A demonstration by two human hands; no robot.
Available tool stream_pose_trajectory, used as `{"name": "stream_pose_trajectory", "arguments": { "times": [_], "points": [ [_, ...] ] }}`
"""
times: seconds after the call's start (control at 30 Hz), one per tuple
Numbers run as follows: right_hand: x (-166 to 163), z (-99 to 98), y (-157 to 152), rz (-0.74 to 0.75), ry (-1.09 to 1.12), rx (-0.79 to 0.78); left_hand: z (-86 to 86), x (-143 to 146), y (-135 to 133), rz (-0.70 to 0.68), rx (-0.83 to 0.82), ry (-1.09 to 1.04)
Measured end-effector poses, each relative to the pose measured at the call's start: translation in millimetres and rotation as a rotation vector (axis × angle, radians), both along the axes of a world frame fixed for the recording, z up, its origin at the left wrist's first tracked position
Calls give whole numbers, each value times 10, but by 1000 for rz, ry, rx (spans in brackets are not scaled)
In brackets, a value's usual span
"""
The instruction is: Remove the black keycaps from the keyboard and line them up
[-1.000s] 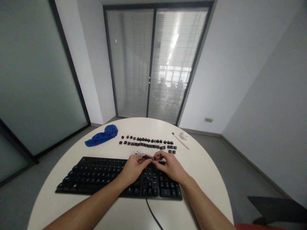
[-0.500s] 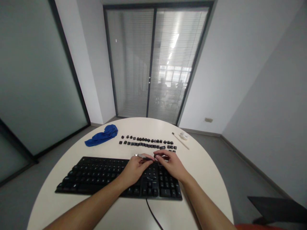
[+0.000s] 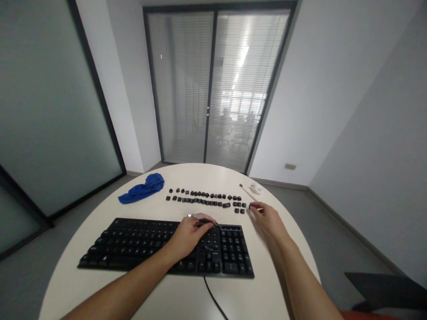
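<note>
A black keyboard (image 3: 140, 244) lies across the round white table (image 3: 187, 295). My left hand (image 3: 188, 235) rests on its right part, fingers closed on a thin dark tool with a metal tip (image 3: 200, 218). My right hand (image 3: 268, 220) reaches past the keyboard's far right corner, its fingertips pinched on a small black keycap (image 3: 251, 206) at the right end of two rows of loose keycaps (image 3: 205, 198).
A crumpled blue cloth (image 3: 143, 188) lies at the table's far left. A thin pale stick (image 3: 251, 195) and a small white item (image 3: 256, 188) lie at the far right. The keyboard's cable (image 3: 213, 298) runs toward me. Glass doors with blinds stand behind the table.
My right hand left the keyboard beside my left hand and moved right and away, carrying a keycap to the end of the loose rows. My left hand stayed with the tool.
</note>
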State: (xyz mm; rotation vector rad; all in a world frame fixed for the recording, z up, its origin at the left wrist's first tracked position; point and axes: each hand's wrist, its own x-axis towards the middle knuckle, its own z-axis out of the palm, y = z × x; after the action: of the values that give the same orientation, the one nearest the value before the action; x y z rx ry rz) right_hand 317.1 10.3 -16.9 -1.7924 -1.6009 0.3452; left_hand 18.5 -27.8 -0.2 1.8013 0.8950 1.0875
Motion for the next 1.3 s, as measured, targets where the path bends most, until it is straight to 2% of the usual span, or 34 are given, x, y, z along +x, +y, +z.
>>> {"name": "stream_pose_trajectory", "arguments": {
  "times": [0.37, 0.53, 1.07, 1.3],
  "points": [
    [16, -150, 13, 63, -47, -89, -16, 7, 12, 7, 12, -4],
    [10, -150, 17, 68, -52, -90, -24, 0, 30, 16, 42, 29],
    [-4, -110, -2, 58, -56, -93, 1, 12, 8, -8, -5, 6],
    [-19, -83, -14, 37, -69, -51, 2, 16, 8, 12, 23, 10]
  ]
}}
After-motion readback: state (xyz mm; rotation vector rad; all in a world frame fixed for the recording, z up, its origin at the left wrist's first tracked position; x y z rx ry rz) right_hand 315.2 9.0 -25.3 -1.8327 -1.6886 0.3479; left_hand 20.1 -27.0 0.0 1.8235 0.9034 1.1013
